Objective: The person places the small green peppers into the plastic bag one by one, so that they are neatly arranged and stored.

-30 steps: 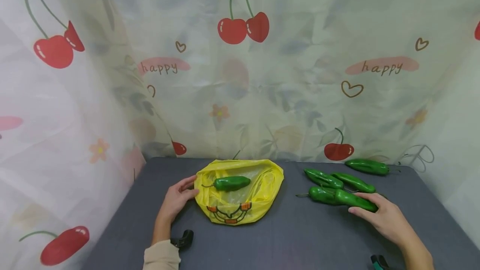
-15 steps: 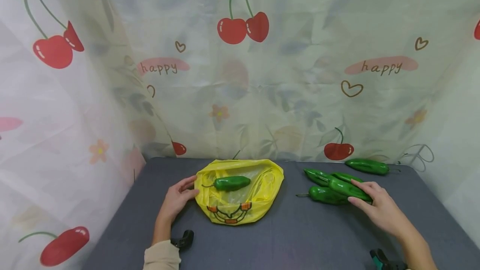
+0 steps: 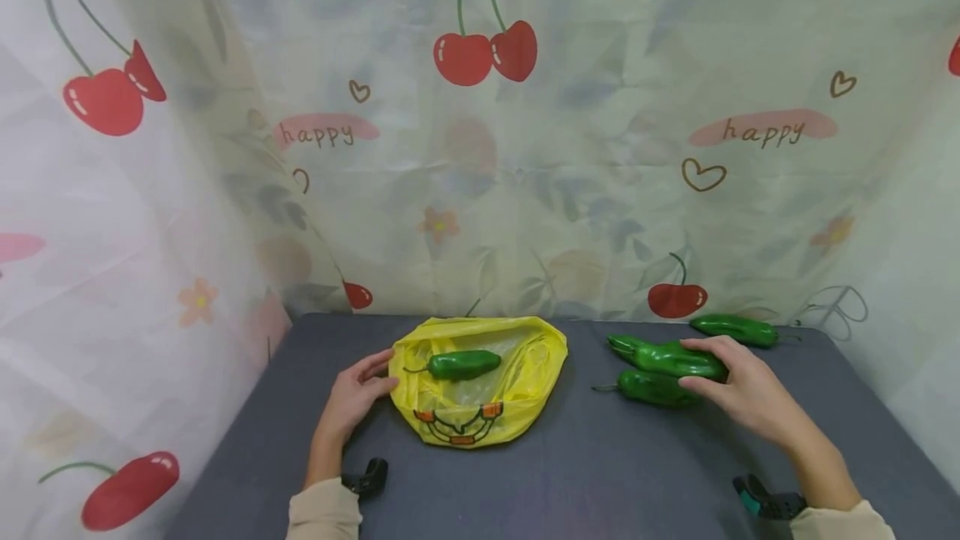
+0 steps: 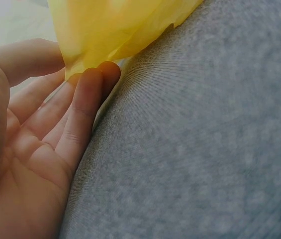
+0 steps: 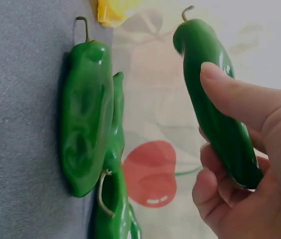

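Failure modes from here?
Slip: the right hand grips a smooth, shiny pepper that may slide out. Bag shift: the left hand holds only one edge of the thin yellow bag, so its mouth could sag. Knock: loose peppers lie close by and might roll.

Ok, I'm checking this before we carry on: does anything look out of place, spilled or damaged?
Nothing looks spilled or damaged. The one mild oddity is a green pepper near the table's back edge, lying behind the other loose ones, stem pointing right. The yellow bag is merely creased.
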Tool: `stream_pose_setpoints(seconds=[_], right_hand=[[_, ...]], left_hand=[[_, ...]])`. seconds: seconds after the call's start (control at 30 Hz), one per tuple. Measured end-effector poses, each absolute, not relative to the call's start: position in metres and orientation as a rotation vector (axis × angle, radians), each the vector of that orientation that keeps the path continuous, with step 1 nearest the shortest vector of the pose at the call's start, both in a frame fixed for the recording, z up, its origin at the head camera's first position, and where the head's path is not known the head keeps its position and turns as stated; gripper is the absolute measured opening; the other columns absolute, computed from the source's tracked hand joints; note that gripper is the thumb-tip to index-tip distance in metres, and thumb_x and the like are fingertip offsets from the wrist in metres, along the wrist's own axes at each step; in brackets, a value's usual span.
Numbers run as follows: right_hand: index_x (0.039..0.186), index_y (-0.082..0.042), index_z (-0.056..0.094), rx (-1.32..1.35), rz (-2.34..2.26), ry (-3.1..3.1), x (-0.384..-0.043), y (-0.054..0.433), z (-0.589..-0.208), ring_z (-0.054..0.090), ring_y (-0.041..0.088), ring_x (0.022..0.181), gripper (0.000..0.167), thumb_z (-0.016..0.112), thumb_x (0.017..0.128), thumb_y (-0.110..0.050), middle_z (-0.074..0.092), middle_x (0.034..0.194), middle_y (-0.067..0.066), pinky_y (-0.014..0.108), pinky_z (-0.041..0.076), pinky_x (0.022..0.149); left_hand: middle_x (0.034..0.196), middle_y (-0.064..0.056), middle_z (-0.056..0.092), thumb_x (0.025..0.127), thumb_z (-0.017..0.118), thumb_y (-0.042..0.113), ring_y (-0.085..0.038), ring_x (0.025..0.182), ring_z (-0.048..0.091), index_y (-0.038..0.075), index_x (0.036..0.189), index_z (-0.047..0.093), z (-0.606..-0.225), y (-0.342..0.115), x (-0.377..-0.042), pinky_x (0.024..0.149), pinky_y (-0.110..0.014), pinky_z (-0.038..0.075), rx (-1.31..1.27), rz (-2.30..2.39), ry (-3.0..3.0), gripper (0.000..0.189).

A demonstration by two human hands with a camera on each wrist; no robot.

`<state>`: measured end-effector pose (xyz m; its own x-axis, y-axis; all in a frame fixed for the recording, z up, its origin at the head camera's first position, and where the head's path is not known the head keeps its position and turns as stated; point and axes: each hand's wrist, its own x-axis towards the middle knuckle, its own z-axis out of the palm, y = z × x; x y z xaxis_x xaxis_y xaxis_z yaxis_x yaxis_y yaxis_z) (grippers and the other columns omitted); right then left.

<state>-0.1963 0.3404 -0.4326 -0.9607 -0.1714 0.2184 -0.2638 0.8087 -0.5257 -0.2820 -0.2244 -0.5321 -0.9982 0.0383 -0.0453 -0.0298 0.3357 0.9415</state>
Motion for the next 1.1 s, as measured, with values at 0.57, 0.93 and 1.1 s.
stream_pose_setpoints(seconds=[0.57, 0.93, 1.1], right_hand=[[0.139, -0.020, 0.059, 0.499, 0.958, -2.816, -0.214, 0.328, -0.413, 0.051, -0.006, 0.104, 0.050, 0.073, 0.095, -0.037, 0.059, 0.139, 0.006, 0.025, 0.052, 0.080], [0.145, -0.017, 0.055, 0.558, 0.910, -2.806, -0.222, 0.327, -0.392, 0.051, -0.007, 0.105, 0.052, 0.071, 0.097, -0.031, 0.059, 0.138, 0.008, 0.025, 0.051, 0.081], [0.145, -0.016, 0.056, 0.564, 0.892, -2.810, -0.228, 0.325, -0.389, 0.052, -0.002, 0.113, 0.053, 0.070, 0.097, -0.034, 0.059, 0.140, 0.007, 0.027, 0.051, 0.084]], left_hand=[[0.154, -0.012, 0.053, 0.096, 0.073, 0.026, -0.031, 0.139, 0.055, 0.018, 0.150, 0.053, -0.534, -0.224, -0.285, 0.109, -0.042, 0.050, 0.003, 1.771, 2.512, 0.058], [0.154, -0.011, 0.054, 0.095, 0.073, 0.025, -0.029, 0.139, 0.055, 0.019, 0.149, 0.053, -0.532, -0.224, -0.283, 0.099, -0.025, 0.052, 0.002, 1.773, 2.507, 0.058], [0.153, -0.010, 0.055, 0.094, 0.075, 0.027, -0.028, 0.138, 0.057, 0.021, 0.148, 0.055, -0.532, -0.224, -0.283, 0.090, -0.013, 0.048, 0.007, 1.791, 2.497, 0.058]])
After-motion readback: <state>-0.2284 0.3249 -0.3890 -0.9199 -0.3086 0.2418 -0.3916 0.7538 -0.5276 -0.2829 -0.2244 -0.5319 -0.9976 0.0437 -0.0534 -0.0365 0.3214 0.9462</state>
